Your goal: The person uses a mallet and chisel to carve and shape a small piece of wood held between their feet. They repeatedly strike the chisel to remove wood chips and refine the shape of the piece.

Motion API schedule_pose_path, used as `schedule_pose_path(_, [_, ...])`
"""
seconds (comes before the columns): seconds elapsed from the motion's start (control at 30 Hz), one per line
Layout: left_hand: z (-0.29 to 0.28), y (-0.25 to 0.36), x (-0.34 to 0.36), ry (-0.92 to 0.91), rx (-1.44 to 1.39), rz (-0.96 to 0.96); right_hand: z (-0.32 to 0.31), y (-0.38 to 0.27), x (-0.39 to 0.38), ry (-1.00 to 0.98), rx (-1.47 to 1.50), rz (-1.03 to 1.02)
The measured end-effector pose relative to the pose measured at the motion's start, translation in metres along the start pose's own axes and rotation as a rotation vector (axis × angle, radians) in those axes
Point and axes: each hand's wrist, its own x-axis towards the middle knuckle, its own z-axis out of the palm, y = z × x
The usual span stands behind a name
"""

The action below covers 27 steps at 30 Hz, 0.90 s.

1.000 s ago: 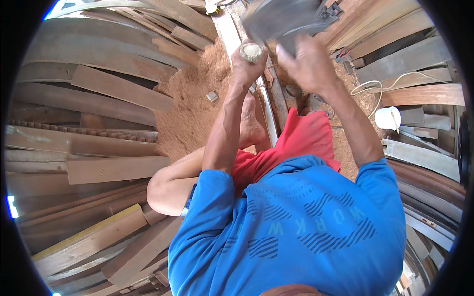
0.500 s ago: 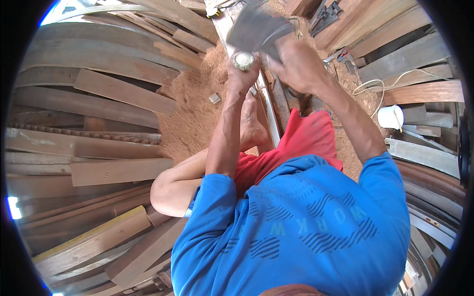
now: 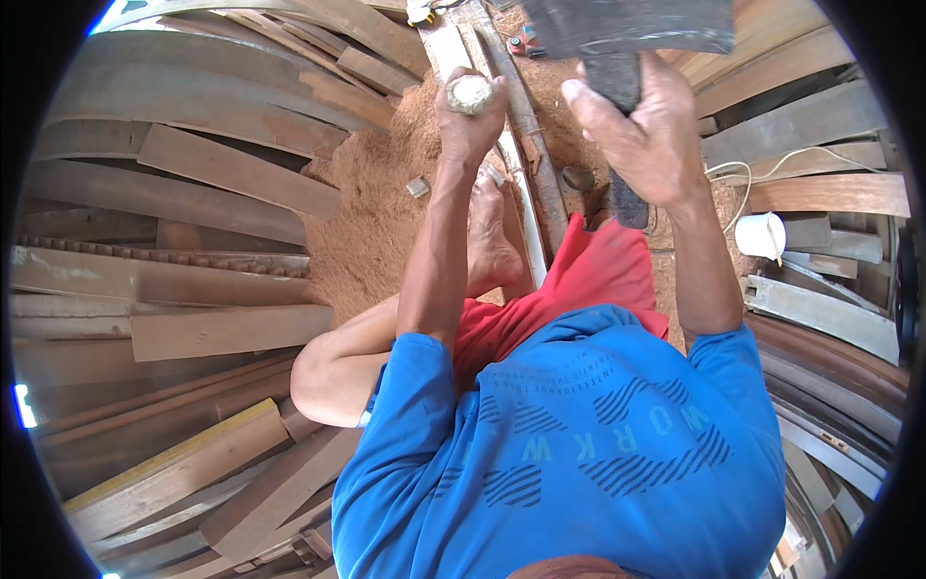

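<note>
My left hand (image 3: 470, 135) is closed around an upright handle (image 3: 470, 94); only its pale, round, battered top end shows above the fist, and its lower part is hidden. Beneath it a long timber piece (image 3: 446, 50) with a pale face lies among wood shavings. To the right, my right hand (image 3: 664, 145) grips a hatchet (image 3: 627, 27) by its dark handle. The broad dark blade is at the far end, cut off by the top edge of the view, and the handle's butt sticks out below my palm. The two hands are apart.
Brown shavings (image 3: 357, 241) cover the floor around my bare foot (image 3: 494, 256). Stacked boards (image 3: 212, 174) line the left, more the right. A white tub (image 3: 760, 236), a pale cord (image 3: 738, 174), a small pale block (image 3: 417, 186) and a red tool (image 3: 526, 41) lie about.
My right hand has moved right with the hatchet, away from the handle in my left hand. The blade, blurred before, now shows broadside. My left hand has stayed nearly in place.
</note>
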Motion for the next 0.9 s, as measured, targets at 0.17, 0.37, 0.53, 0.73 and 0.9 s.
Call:
schedule_pose_path(0.17, [-0.003,-0.004,0.002,-0.030,0.040,-0.042,-0.003,-0.014,-0.007,0.112,0.192,0.137])
schedule_pose_path(0.37, [-0.005,-0.011,-0.001,-0.034,0.040,0.026,-0.007,-0.014,-0.007,0.126,0.215,0.062])
schedule_pose_path(0.53, [-0.004,-0.010,-0.016,-0.057,0.142,0.076,-0.008,-0.020,-0.006,0.131,0.227,0.070])
schedule_pose_path(0.73, [-0.004,0.005,-0.012,-0.045,0.095,0.016,-0.006,-0.021,-0.008,0.164,0.303,0.055])
schedule_pose_path(0.9, [-0.005,0.002,-0.011,-0.043,0.061,-0.001,-0.006,-0.022,-0.006,0.160,0.348,0.034])
